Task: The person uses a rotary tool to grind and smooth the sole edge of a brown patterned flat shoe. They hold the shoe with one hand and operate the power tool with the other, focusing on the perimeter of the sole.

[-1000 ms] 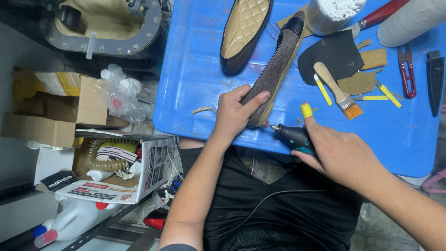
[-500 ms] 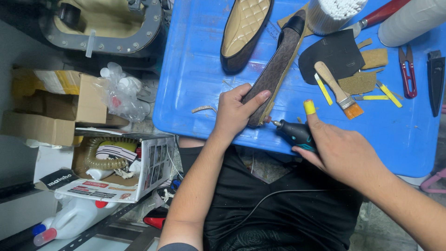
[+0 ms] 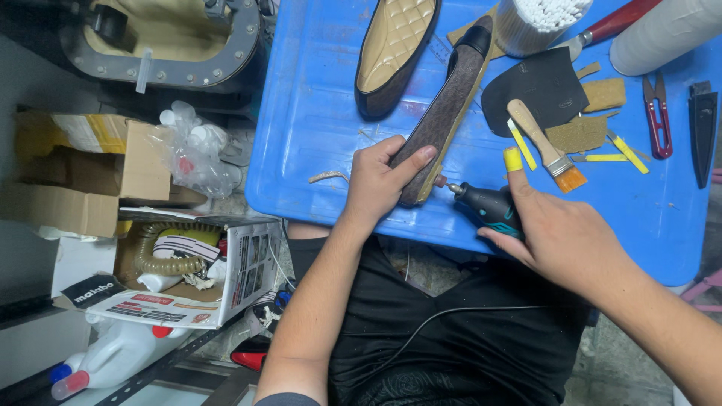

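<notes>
My left hand (image 3: 380,184) has its grip clenched around the toe end of a flat shoe (image 3: 444,113) turned sole-up, thumb lying over the brown sole, the heel end pointing away from me across the blue desk (image 3: 316,113). My right hand (image 3: 560,233) is grasping a small dark rotary tool (image 3: 485,204) with a teal band — its tip sits just beside the edge of the shoe's sole near my left thumb, touching or almost touching; I cannot tell which. A strip of yellow tape wraps the tip of my right index finger (image 3: 513,159).

Just left of the held shoe lies its mate (image 3: 395,49), upright, showing a quilted tan insole. To the right of the shoes sit a black sole-shaped piece (image 3: 545,86), a wooden-handled brush (image 3: 545,143) with orange bristles resting across it, tan scraps (image 3: 575,135), yellow strips (image 3: 617,154), red snips (image 3: 656,113) and a black sheath-like piece (image 3: 702,128). A tub of white swabs (image 3: 538,22) stands at the far edge.

Off the desk to my left — cardboard boxes (image 3: 83,173), a box holding a ribbed hose (image 3: 169,263), a white jug (image 3: 113,357).
</notes>
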